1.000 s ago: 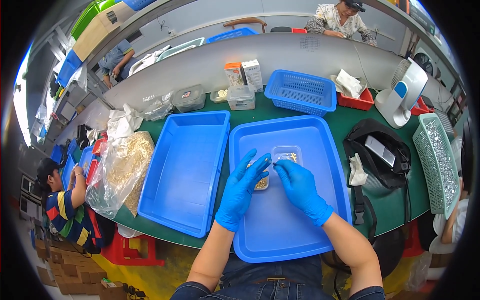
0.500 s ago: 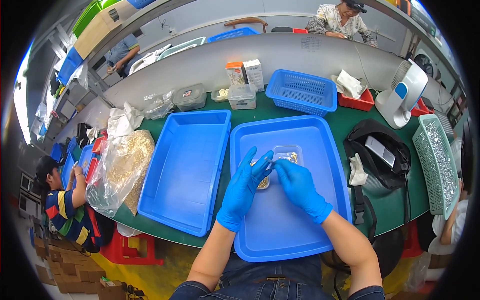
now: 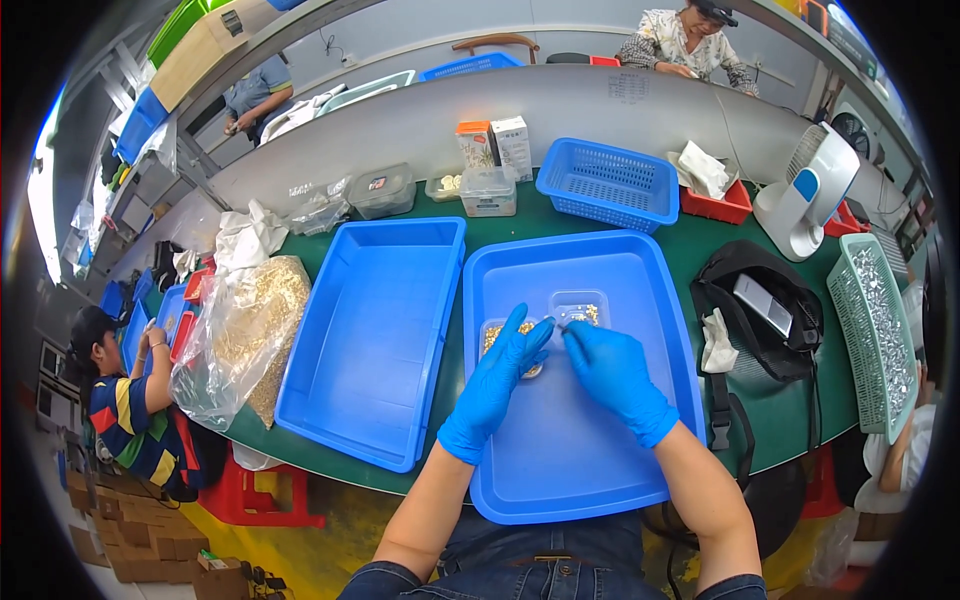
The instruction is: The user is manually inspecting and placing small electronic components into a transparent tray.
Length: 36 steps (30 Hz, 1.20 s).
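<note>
Both hands wear blue gloves and work above a blue tray (image 3: 570, 470). My left hand (image 3: 495, 385) has one finger raised; its other fingers and thumb come together toward the right hand, and what they hold is too small to make out. Fingertips pinched, my right hand (image 3: 615, 375) is just right of the left fingertips, with a tiny piece I cannot identify. Behind the fingers, a clear plastic container (image 3: 580, 297) holds small gold and pale parts. Partly hidden by my left hand, a second small container (image 3: 492, 328) holds gold-coloured parts.
An additional blue tray (image 3: 370, 340) lies to the left, beside a clear bag of small tan pieces (image 3: 260, 320). A blue basket (image 3: 608, 185), lidded plastic boxes (image 3: 380, 190) and a white fan (image 3: 805, 195) line the back. At right are a black bag (image 3: 760, 300) and a green basket (image 3: 875, 330) of silvery parts.
My right fingertips have drawn slightly right, away from the left ones. The left hand has turned and lowered a little, so more of the left container shows.
</note>
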Tool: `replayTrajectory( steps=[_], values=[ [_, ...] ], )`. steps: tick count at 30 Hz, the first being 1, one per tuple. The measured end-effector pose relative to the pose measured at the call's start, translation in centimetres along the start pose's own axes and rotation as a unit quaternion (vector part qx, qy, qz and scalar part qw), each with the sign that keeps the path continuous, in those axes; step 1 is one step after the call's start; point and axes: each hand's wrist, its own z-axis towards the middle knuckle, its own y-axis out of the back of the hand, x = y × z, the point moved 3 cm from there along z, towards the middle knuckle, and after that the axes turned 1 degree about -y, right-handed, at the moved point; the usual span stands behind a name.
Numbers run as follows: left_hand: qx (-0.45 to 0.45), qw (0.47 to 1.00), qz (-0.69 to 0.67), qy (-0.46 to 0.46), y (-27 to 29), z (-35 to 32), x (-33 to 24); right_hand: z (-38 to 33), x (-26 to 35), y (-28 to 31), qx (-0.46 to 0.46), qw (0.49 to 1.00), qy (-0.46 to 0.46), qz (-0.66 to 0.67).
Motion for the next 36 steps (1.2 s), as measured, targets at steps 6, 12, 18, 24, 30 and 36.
replayTrajectory(
  steps=[6, 12, 18, 24, 30, 36],
  values=[
    [0.024, 0.998, 0.052, 0.027, -0.3, -0.4, -0.2, -0.1, 0.1, 0.2, 0.056, 0.994, -0.044, -0.077],
    [0.037, 0.995, 0.076, 0.052, -0.4, -0.4, 0.0, -0.3, 0.6, 0.3, 0.08, 0.993, -0.028, -0.082],
    [-0.071, 0.932, 0.356, -0.003, 2.0, 0.2, 1.1, 0.1, -1.5, 1.0, 0.07, 0.991, -0.084, -0.076],
    [-0.094, 0.72, 0.676, -0.127, 3.0, 0.4, 0.7, -0.1, 0.5, 1.1, 0.051, 0.998, 0.04, -0.021],
    [-0.115, 0.726, 0.663, -0.143, 3.4, 0.8, 1.6, -0.6, 1.4, 0.7, 0.053, 0.997, 0.052, -0.009],
    [-0.108, 0.741, 0.641, -0.168, 3.4, 1.0, 1.5, -0.5, 1.3, 0.4, 0.041, 0.997, 0.061, -0.01]
  ],
)
